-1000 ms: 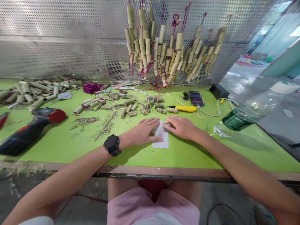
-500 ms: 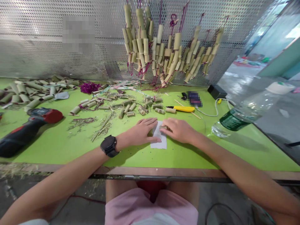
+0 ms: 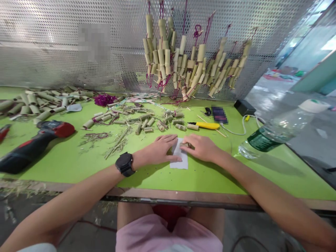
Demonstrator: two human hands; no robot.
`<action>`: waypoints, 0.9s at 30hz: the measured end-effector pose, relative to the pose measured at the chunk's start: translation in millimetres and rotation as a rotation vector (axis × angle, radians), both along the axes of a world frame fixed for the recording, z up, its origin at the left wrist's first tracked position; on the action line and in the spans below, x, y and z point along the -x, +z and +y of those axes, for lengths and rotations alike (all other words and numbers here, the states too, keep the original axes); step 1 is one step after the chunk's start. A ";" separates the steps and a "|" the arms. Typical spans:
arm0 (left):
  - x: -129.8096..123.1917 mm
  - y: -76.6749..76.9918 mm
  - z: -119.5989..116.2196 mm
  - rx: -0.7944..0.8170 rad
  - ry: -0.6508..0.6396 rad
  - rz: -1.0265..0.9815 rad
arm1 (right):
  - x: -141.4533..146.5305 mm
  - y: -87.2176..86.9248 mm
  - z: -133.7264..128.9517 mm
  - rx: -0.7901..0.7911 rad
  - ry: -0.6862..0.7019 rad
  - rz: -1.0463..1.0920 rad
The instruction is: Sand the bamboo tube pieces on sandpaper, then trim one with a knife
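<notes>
Currently, white paper (image 3: 179, 164) lies flat on green tabletop (image 3: 215, 182). Left hand (image 3: 163, 150): palm down on the paper's left side, fingers together, thumb spread across it. Right hand (image 3: 202, 147): fingers curled, pinching small bamboo piece (image 3: 186, 144) at the paper's upper right; contact with the paper, can't tell. Yellow cutter (image 3: 208, 125) beyond paper, to the right; loose bamboo cuts (image 3: 138, 128) beyond it, mostly left. Power tool (image 3: 34, 147) well left of paper, plastic bottle (image 3: 265, 139) well right.
</notes>
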State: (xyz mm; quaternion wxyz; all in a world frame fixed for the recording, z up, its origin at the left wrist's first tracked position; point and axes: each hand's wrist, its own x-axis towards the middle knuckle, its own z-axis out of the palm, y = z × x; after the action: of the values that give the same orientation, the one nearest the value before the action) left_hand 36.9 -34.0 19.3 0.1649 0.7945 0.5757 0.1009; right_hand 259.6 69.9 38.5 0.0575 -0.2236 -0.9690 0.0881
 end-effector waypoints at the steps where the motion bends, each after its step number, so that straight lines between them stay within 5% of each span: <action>1: -0.1 0.2 -0.1 -0.005 0.008 0.000 | -0.1 0.6 1.4 -0.019 -0.032 -0.004; 8: 2.0 -2.2 -1.0 -0.043 -0.024 -0.007 | 2.7 -2.3 -6.3 0.030 0.116 0.019; 13: 1.8 -1.8 0.5 -0.039 -0.003 -0.007 | -1.0 -0.5 3.8 -0.019 -0.057 -0.003; 18: 1.4 -0.7 -0.3 -0.028 -0.026 -0.005 | 1.4 -1.8 -4.1 0.047 0.073 0.003; 24: 0.9 1.5 -1.2 -0.028 -0.014 0.010 | 1.1 0.2 2.3 -0.001 -0.096 -0.034; 27: 1.0 3.0 -1.6 -0.016 -0.025 0.005 | 1.1 -0.8 -2.0 0.032 0.005 -0.020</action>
State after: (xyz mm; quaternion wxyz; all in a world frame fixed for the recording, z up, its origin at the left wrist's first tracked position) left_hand 35.9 -35.6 22.2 0.1582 0.8031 0.5654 0.1012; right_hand 258.5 67.8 37.7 0.0439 -0.2230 -0.9686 0.1012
